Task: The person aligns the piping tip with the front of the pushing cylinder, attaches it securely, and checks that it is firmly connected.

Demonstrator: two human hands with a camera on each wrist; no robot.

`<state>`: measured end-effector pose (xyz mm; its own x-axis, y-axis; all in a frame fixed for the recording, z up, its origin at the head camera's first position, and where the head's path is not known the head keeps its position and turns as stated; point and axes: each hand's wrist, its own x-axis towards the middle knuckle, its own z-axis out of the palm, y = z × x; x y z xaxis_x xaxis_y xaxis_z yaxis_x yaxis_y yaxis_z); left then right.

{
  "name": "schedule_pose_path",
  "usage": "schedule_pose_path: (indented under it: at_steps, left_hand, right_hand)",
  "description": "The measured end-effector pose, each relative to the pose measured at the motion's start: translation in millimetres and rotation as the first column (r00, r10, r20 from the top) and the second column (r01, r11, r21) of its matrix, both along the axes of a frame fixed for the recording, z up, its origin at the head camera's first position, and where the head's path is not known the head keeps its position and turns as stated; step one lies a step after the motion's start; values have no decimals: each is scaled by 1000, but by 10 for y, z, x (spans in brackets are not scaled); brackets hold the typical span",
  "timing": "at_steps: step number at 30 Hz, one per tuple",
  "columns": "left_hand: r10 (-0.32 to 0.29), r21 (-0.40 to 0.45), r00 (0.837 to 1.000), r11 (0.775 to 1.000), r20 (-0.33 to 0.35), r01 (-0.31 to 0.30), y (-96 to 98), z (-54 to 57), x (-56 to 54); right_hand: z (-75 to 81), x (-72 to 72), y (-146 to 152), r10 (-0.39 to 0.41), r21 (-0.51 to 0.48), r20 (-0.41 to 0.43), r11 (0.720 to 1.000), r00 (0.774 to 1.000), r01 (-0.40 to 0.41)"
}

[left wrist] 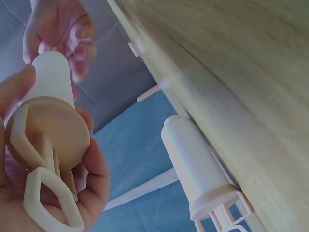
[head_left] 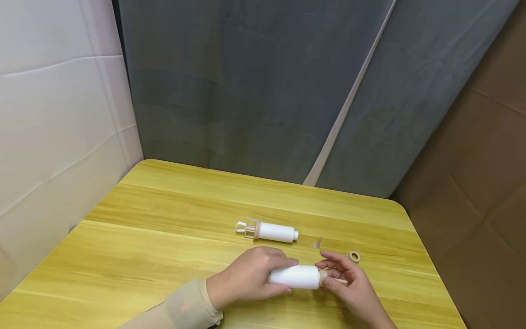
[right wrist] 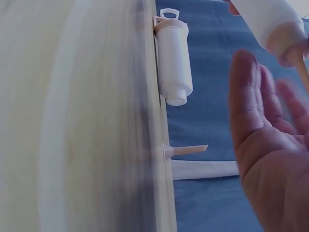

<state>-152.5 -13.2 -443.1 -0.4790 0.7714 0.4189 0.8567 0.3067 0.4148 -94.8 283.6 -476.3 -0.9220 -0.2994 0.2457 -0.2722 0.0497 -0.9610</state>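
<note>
My left hand grips the white barrel of a plunger syringe, held tilted over the table. In the left wrist view its beige end cap and white looped plunger handle lie against the palm. At the other end is a beige collar with a thin nozzle. My right hand is around this nozzle end, thumb by the collar. In the right wrist view its fingers are extended and spread, standing apart from the collar.
A second white syringe with a beige cap lies beyond the hands on the wooden table. To its right a loose beige nozzle stands on its wide base, and a beige ring lies farther right. Curtains surround the table.
</note>
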Motion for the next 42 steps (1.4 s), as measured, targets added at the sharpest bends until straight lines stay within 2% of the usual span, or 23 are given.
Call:
schedule_pose_path:
  at_steps: [3, 6, 8, 13, 18, 22, 26, 30, 33, 38, 42]
  left_hand:
    - [7, -27, 1000, 1000, -14, -8, 1, -1, 5]
    - [11, -51, 1000, 999, -27, -12, -1, -2, 4]
    - [12, -60, 999, 998, -32, -14, -1, -5, 5]
    - [12, -59, 1000, 998, 2, -11, -3, -15, 6]
    - [9, -36, 999, 999, 45, -7, -2, -29, 2]
    - [0, -26, 999, 1000, 46, 1, -5, -32, -2]
    - [-3, -14, 1000, 1000, 20, 3, -9, -26, -1]
    - [-6, -13, 1000, 1000, 7, 6, -14, -38, 7]
    - [-5, -16, 1000, 1000, 15, 5, -22, -40, -2]
    - [2, -18, 999, 1000, 34, -2, -38, -20, -32]
    - [-7, -17, 998, 1000, 60, 8, -46, -5, -32]
  right_hand:
    - [0, 7, 1, -6, 15, 58, 1000, 998, 5]
    - [-10, 11, 2, -9, 24, -6, 1000, 1000, 9]
    - [-28, 7, 7, -7, 20, -77, 1000, 997, 8]
    - [-65, -6, 27, 26, -20, -192, 999, 981, -30]
    - [-67, -8, 39, 39, -36, -240, 998, 970, -49]
    - [-51, -6, 36, 25, -48, -254, 998, 967, -38]
    - [-35, 0, 28, -11, -34, -169, 999, 986, 5]
    - [-28, 22, 38, 44, -10, 6, 999, 999, -44]
    - [-28, 28, 38, 71, 7, 60, 997, 996, -72]
    - [-53, 1, 16, 43, 9, -70, 999, 997, -43]
    - [-75, -9, 3, 53, -41, -191, 997, 980, -62]
